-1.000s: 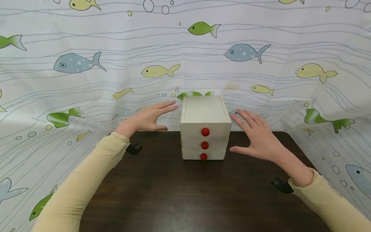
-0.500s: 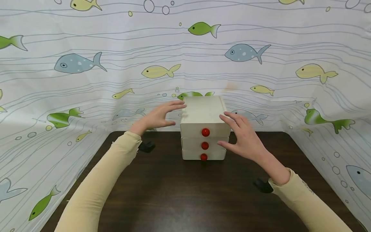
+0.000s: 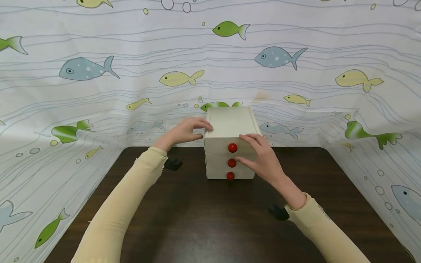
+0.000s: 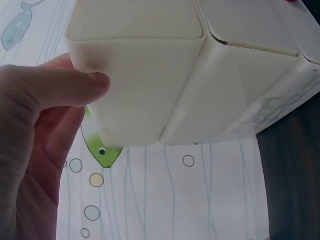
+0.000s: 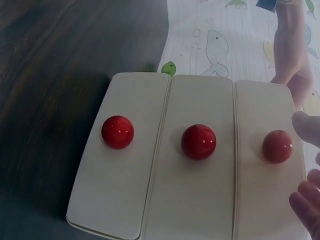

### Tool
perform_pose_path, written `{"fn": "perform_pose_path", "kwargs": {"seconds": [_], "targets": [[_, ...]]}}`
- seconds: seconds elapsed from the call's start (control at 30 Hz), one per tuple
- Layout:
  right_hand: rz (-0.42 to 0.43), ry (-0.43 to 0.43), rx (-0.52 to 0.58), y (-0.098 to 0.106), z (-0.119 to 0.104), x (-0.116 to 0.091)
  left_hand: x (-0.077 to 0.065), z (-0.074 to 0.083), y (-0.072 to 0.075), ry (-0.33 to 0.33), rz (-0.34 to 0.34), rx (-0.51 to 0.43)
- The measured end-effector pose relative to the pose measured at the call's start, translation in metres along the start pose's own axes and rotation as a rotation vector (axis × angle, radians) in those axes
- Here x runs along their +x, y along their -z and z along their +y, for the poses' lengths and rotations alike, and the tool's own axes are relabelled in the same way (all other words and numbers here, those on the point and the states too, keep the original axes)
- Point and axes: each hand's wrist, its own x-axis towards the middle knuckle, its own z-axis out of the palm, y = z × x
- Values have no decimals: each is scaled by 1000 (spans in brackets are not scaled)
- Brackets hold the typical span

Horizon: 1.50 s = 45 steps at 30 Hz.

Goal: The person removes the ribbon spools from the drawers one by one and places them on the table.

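Note:
A small cream drawer unit (image 3: pixel 231 122) stands on the dark table, its three drawers stacked one above another. Each has a round red knob, the top knob (image 3: pixel 232 148) being highest. My left hand (image 3: pixel 182 132) holds the unit's upper left edge: fingers lie over the top, and in the left wrist view the thumb (image 4: pixel 95 82) is against the side wall. My right hand (image 3: pixel 264 159) hovers before the drawer fronts with fingers and thumb spread apart, right of the top knob and holding nothing. In the right wrist view its fingertips come close to that knob (image 5: pixel 277 146).
A dark wood table (image 3: pixel 210 223) extends in front of the unit and to both sides. White sheeting (image 3: pixel 138 44) printed with fish rises behind the unit and along the left and right.
Both hands have moved inward to the drawer unit. The left hand has come onto its upper left edge; the right has moved left, close to the top knob. The unit has stayed put.

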Motion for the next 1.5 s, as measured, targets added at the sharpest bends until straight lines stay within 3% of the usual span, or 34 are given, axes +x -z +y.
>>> {"fn": "perform_pose_path", "kwargs": {"seconds": [0.47, 0.73, 1.17, 1.5], "targets": [[-61, -121, 0, -15, -10, 7, 6, 4, 0, 61, -16, 32], [-13, -171, -28, -25, -9, 8, 6, 6, 0, 89, -4, 53], [122, -165, 31, -56, -12, 4, 0, 6, 0, 95, 7, -14], [132, -191, 8, -55, -14, 5, 4, 6, -1, 100, 0, -1]]}}
